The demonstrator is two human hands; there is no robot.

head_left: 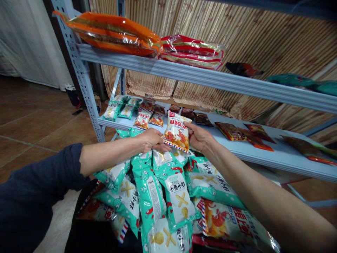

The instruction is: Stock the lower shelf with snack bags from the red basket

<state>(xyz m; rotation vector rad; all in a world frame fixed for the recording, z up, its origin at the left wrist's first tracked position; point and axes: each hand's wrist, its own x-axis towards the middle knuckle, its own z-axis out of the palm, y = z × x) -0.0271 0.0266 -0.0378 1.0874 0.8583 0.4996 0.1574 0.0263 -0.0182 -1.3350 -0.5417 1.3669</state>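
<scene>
A blue-grey metal rack [189, 73] stands across the room in front of the person. Close to the body, a heap of teal snack bags [179, 189] spreads out, and an orange package [116, 31] lies at the upper shelf's left end. Just above the heap, before the lower shelf, a white-and-orange packet [177, 131] tilts back, its right edge pinched in the right hand [199, 137]; the left hand [152, 139] half curls at its lower left corner, whether gripping I can't tell.

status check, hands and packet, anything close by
Right grip holding white-and-orange packet by its side edge. Left grip at its lower corner. Teal packets heaped beneath, shelf ahead.
</scene>
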